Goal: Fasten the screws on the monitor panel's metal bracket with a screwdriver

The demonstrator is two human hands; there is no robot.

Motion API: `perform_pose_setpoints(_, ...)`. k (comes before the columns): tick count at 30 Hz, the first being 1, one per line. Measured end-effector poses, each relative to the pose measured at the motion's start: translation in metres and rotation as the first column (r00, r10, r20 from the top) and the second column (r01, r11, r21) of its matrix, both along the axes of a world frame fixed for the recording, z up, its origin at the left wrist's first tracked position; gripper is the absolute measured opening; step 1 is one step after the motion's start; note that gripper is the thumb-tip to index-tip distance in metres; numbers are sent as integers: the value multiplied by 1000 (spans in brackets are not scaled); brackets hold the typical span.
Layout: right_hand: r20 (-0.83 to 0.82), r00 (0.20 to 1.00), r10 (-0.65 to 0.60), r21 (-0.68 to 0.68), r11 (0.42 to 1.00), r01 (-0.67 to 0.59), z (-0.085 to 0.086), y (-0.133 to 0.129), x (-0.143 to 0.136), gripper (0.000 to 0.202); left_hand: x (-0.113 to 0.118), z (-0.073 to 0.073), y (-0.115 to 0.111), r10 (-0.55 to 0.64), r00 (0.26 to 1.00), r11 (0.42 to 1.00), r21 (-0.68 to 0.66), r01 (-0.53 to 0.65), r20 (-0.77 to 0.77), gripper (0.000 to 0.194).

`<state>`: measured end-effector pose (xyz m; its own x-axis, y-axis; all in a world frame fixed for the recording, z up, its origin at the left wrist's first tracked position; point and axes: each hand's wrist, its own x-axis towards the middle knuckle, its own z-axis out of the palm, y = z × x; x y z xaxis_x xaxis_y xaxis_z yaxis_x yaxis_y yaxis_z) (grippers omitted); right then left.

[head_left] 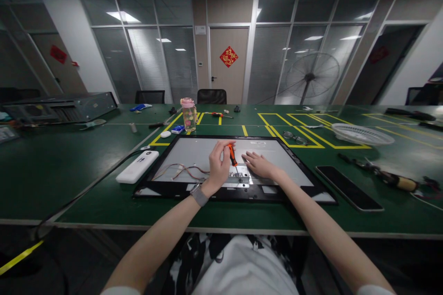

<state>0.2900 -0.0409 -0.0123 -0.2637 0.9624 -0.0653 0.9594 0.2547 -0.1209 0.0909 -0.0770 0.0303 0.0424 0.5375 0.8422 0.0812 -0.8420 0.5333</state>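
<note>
A flat panel with a grey back and black frame (290, 156) lies on the green table in front of me. My left hand (220, 162), with a watch on its wrist, is closed around an orange and black screwdriver (232, 156). The screwdriver stands tilted, its tip down at a metal bracket (242, 179) near the panel's front edge. Fingers spread, my right hand (259, 164) lies flat on the panel just right of the bracket. Thin coloured wires (182, 170) run over the panel left of my left hand.
Left of the panel lies a white power bank (138, 167); right of it, a black phone (349, 188). A pink-lidded bottle (188, 116), glasses (295, 138), a white basket (362, 134) and another screwdriver (218, 115) are farther back. A computer case (62, 108) sits far left.
</note>
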Motion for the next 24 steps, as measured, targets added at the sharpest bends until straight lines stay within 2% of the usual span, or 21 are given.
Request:
perform_pose_setpoints(6, 3, 1000, 8, 14, 1000, -8, -1, 0, -1, 55, 0, 0, 1, 107, 994, 994, 33, -107, 6, 19)
perform_pose_setpoints(11, 4, 1000, -2, 6, 1000, 2, -2, 2, 0, 54, 0, 1, 0, 26, 1000, 1000, 18, -26, -16, 28)
perform_pose_setpoints(17, 3, 1000, 4, 7, 1000, -4, -1, 0, 0, 55, 0, 3, 0, 86, 996, 995, 53, -85, -9, 17)
perform_pose_setpoints(24, 4, 1000, 8, 19, 1000, -8, 0, -1, -1, 55, -1, 2, 0, 13, 999, 999, 40, -12, -42, 28)
